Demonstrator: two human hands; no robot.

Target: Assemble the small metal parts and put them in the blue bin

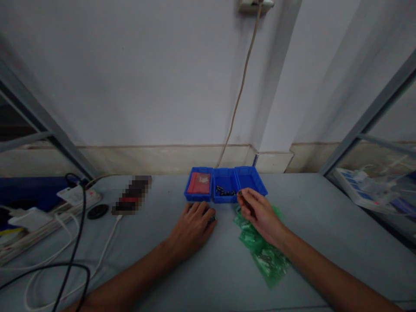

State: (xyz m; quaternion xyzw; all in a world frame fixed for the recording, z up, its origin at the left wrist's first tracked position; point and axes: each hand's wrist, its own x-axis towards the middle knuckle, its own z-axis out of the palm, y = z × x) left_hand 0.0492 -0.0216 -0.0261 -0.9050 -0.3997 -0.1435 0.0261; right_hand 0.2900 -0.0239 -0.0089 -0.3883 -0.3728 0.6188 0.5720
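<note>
Three blue bins stand side by side near the wall. The left bin [186, 190] holds a red packet [199, 183]; small dark metal parts [224, 191] lie in the middle bin [225, 199]; the right bin [248, 177] shows bare blue inside. My left hand [194, 223] rests on the table just in front of the bins, fingers curled round a small shiny metal piece [212, 218]. By the front of the right bin, my right hand [256, 211] pinches a small dark piece [240, 193]. Green plastic bags [268, 264] with small parts lie beneath and beside that hand.
A pixelated, phone-like object [133, 195] with a white cable lies to the left. Beyond it are a round black disc [98, 211], power strips [19, 247] and loose cables. Clear bags and a blue-and-white box [354, 188] sit at the right.
</note>
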